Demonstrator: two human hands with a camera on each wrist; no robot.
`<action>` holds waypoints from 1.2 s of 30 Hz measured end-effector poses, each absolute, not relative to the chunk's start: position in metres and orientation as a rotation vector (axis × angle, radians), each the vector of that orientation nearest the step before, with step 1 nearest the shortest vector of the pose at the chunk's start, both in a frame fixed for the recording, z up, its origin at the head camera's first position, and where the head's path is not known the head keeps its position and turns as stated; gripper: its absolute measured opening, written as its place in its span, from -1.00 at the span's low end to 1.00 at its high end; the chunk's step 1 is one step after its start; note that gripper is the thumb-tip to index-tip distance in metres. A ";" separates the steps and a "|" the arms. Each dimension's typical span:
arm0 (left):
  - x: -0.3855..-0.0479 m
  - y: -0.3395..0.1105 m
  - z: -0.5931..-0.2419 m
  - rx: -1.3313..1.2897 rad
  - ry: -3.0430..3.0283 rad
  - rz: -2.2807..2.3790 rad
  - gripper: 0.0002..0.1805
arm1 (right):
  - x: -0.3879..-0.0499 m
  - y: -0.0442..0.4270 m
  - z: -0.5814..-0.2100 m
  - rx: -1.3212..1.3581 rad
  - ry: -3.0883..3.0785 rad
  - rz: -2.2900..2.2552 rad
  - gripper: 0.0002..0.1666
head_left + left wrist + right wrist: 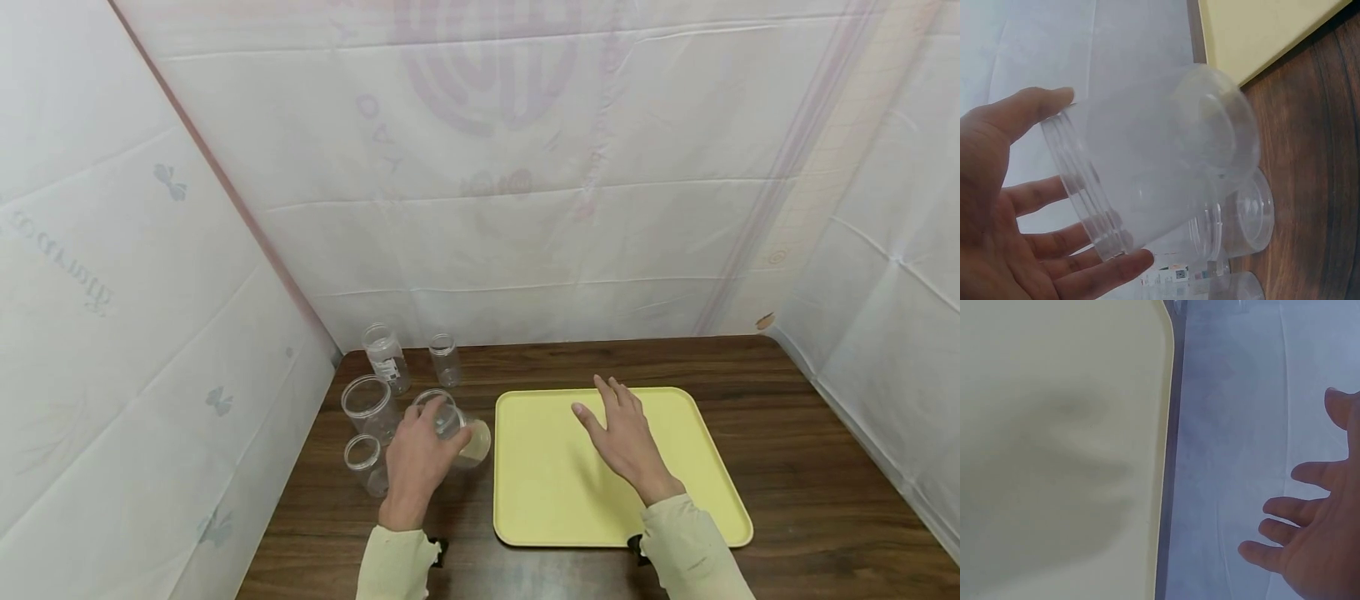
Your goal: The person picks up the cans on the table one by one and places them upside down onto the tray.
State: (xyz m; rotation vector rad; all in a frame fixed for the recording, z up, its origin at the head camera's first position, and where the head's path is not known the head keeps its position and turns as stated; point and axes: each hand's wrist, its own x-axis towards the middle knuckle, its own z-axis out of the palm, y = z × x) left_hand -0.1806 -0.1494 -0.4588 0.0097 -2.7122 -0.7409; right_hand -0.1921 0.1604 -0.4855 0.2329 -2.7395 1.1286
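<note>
My left hand (420, 457) grips a clear, lidless jar (1147, 169) by its threaded rim. The thumb is on one side of the rim and the fingers are on the other. Tilted, the jar has its base toward the yellow tray (555, 500), just left of the tray's edge in the head view. Over the tray hovers my right hand (626, 437), its fingers spread and holding nothing. The tray's pale surface and the shadow of that hand show in the right wrist view.
Left of the tray stand several other clear jars: a wide one (369, 412), a smaller one (366, 468), a tall one with a label (386, 362) and a slim one (446, 367). White sheeting (480, 250) encloses the dark wooden table (832, 500).
</note>
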 end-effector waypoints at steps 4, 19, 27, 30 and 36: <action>-0.180 -0.148 -0.461 0.022 -2.658 -0.790 -0.27 | -0.193 0.160 -0.486 0.258 -2.700 1.198 -0.11; -0.180 -0.141 -0.464 0.069 -2.499 -0.954 -0.27 | -0.191 0.159 -0.487 0.305 -2.631 1.360 -0.14; -0.180 -0.136 -0.469 0.083 -2.395 -1.076 -0.32 | -0.190 0.157 -0.487 0.321 -2.605 1.489 -0.14; -0.180 -0.135 -0.472 0.074 -2.374 -1.096 -0.32 | -0.190 0.157 -0.486 0.307 -2.585 1.562 -0.16; -0.178 -0.129 -0.472 0.067 -2.344 -1.152 -0.34 | -0.190 0.156 -0.487 0.291 -2.540 1.712 -0.18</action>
